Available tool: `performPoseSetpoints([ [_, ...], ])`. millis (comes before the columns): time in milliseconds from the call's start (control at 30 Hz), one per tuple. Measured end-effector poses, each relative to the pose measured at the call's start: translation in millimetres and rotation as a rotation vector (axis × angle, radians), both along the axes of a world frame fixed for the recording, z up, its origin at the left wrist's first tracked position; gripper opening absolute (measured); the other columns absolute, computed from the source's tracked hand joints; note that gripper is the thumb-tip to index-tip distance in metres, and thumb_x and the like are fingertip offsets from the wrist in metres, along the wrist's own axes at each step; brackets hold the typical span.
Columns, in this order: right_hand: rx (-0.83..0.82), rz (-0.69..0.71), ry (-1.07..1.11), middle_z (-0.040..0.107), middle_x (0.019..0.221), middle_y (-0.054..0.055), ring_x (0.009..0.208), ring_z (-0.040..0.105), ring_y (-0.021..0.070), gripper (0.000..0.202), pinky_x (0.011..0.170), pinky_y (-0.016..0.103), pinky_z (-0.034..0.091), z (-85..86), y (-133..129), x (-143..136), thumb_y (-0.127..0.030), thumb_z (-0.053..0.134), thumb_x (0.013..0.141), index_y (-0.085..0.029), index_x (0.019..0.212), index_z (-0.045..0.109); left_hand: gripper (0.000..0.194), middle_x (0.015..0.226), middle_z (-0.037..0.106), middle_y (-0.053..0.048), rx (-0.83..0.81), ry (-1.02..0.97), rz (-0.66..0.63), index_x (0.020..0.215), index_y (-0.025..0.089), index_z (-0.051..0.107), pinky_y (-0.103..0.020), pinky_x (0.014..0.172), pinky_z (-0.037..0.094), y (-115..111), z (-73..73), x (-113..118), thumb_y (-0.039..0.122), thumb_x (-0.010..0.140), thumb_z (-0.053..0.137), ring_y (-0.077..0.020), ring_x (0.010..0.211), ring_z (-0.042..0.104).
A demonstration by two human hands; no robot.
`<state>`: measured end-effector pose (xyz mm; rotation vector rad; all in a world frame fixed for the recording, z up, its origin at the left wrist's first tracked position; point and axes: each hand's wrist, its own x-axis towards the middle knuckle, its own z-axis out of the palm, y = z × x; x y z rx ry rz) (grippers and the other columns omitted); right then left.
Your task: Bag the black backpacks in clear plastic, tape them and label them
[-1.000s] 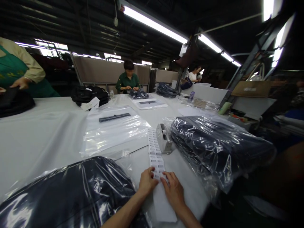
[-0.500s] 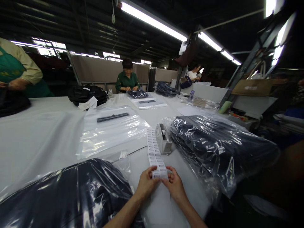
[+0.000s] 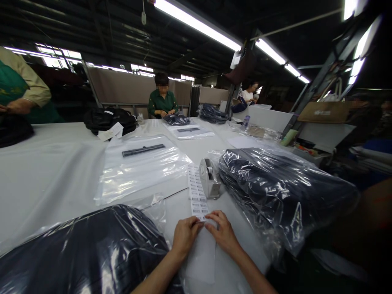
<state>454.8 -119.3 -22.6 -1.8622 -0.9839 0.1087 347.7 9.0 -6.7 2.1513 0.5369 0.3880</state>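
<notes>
A long strip of barcode labels [image 3: 197, 192] lies on the white table, its near end between my two hands. My left hand [image 3: 185, 234] pinches the left side of that end. Close beside it, my right hand [image 3: 222, 231] holds the right side between thumb and fingers. Blank whitish backing [image 3: 200, 261] extends below my hands toward the table's near edge. Just right of the strip stands a grey tape dispenser [image 3: 210, 179].
Dark items in clear plastic lie at the near left [image 3: 82, 249] and right [image 3: 284, 183]. Flat clear bags [image 3: 137, 167] lie beyond. A person in green [image 3: 162, 100] sits across the table; another person's arm [image 3: 36, 90] is at far left. A black bag [image 3: 110, 120] lies farther back.
The near end of the label strip now bends at my fingertips, with fewer labels showing between my hands. My hands have come closer together. The view has shifted slightly.
</notes>
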Motion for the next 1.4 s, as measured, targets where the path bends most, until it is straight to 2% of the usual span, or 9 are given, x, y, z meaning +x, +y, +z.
performPoseSetpoints([
  [233,0.150,-0.004,-0.100,0.063,0.088,0.007,0.087,0.059,0.0221,0.023,0.081,0.035,0.047,-10.7,6,0,-0.040,0.058,0.079,-0.022,0.078,0.071,0.029,0.079,0.070,-0.006,0.048,0.107,0.003,0.080,0.017,0.069,-0.025,0.068,0.040,-7,7.3,-2,0.036,0.085,0.048,-0.0184,0.074,0.060],
  [433,0.117,-0.326,0.061,0.067,0.093,0.009,0.090,0.059,0.0307,0.043,0.090,0.047,0.041,19.6,-8,13,-0.059,0.060,0.067,-0.021,0.085,0.067,0.044,0.087,0.071,-0.004,0.053,0.142,0.034,0.105,0.020,0.066,-0.027,0.072,0.047,-12,45.2,-22,0.053,0.078,0.057,-0.0202,0.079,0.063],
  [500,0.153,-0.335,0.307,0.068,0.088,0.007,0.087,0.061,0.0293,0.045,0.085,0.044,0.045,39.8,-3,9,-0.057,0.065,0.063,-0.021,0.089,0.065,0.048,0.100,0.069,-0.004,0.111,0.028,0.020,0.121,0.021,0.056,-0.029,0.080,0.048,-6,72.4,-55,0.052,0.085,0.048,-0.0204,0.090,0.063],
  [600,0.342,-0.090,0.662,0.068,0.083,0.004,0.081,0.062,0.0221,0.045,0.075,0.032,0.050,72.2,16,-24,-0.051,0.075,0.056,-0.020,0.087,0.063,0.041,0.118,0.062,-0.006,0.331,-0.127,0.069,0.123,0.020,0.053,-0.032,0.095,0.043,13,112.6,-137,0.041,0.094,0.035,-0.0188,0.106,0.057],
  [700,0.285,0.186,0.774,0.068,0.082,0.003,0.078,0.061,0.0183,0.043,0.074,0.029,0.049,100.4,50,-78,-0.045,0.079,0.056,-0.017,0.085,0.064,0.042,0.137,0.045,-0.006,0.618,0.049,0.198,0.130,0.023,0.045,-0.052,0.110,0.019,32,130.0,-224,0.039,0.092,0.042,-0.0276,0.133,0.027],
  [800,0.130,0.509,0.695,0.065,0.077,0.003,0.071,0.057,0.0148,0.034,0.069,0.026,0.046,120.7,89,-132,-0.042,0.074,0.066,-0.015,0.084,0.065,0.059,0.149,0.024,-0.005,0.701,0.263,0.057,0.139,0.030,0.030,-0.069,0.103,0.004,37,121.6,-278,0.054,0.087,0.043,-0.0379,0.137,0.004],
  [933,-0.057,0.802,0.593,0.059,0.063,-0.002,0.058,0.049,0.0097,0.031,0.057,0.022,0.037,131.4,140,-181,-0.043,0.070,0.070,-0.014,0.077,0.066,0.064,0.150,0.021,-0.005,0.646,0.299,-0.213,0.142,0.037,0.018,-0.078,0.094,0.007,28,95.8,-301,0.064,0.086,0.033,-0.0441,0.134,0.008],
  [1133,-0.289,0.851,0.435,0.058,0.059,-0.001,0.054,0.047,0.0091,0.032,0.054,0.022,0.035,119.3,192,-204,-0.042,0.069,0.066,-0.012,0.075,0.067,0.060,0.149,0.023,-0.006,0.730,0.197,-0.231,0.142,0.038,0.016,-0.080,0.087,0.020,38,50.7,-307,0.055,0.088,0.038,-0.0479,0.130,0.019],
  [1400,-0.425,0.828,0.348,0.055,0.051,-0.002,0.048,0.042,0.0079,0.021,0.049,0.022,0.030,99.4,215,-206,-0.033,0.067,0.064,-0.012,0.067,0.067,0.044,0.144,0.034,-0.003,1.039,0.078,-0.092,0.137,0.040,0.029,-0.076,0.081,0.034,48,-5.1,-294,0.040,0.093,0.036,-0.0460,0.123,0.036],
])
